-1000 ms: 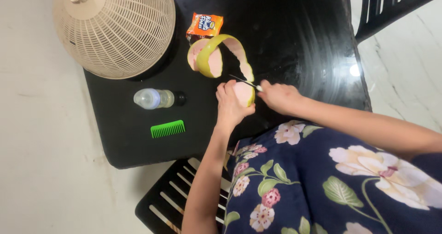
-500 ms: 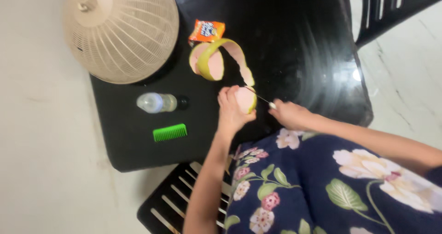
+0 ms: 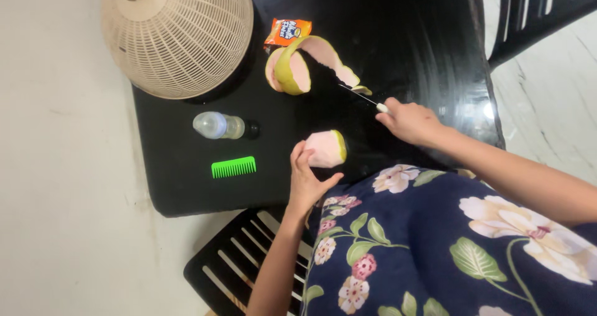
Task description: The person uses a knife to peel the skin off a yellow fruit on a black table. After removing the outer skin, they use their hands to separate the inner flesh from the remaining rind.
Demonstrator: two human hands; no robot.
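Observation:
My left hand (image 3: pixel 306 179) holds a partly peeled pomelo (image 3: pixel 324 148), pink-white with a strip of green rind on its right side, low over the near part of the black table (image 3: pixel 180 167). My right hand (image 3: pixel 409 120) grips a small knife (image 3: pixel 364 98) with a white handle, its blade pointing up-left toward the long curled peel (image 3: pixel 298 67). That peel, yellow-green outside and pink inside, lies on the table and is separate from the fruit.
A beige mesh dome cover (image 3: pixel 180 33) stands at the table's far left. A clear bottle (image 3: pixel 222 126) lies on its side above a green comb (image 3: pixel 234 167). An orange snack packet (image 3: pixel 287 32) sits behind the peel. Black chairs stand at the top right (image 3: pixel 547 11) and below (image 3: pixel 239 260).
The peel has come off the fruit. My left hand drew the pomelo down toward me, while my right hand moved the knife up and to the right, near the loose peel.

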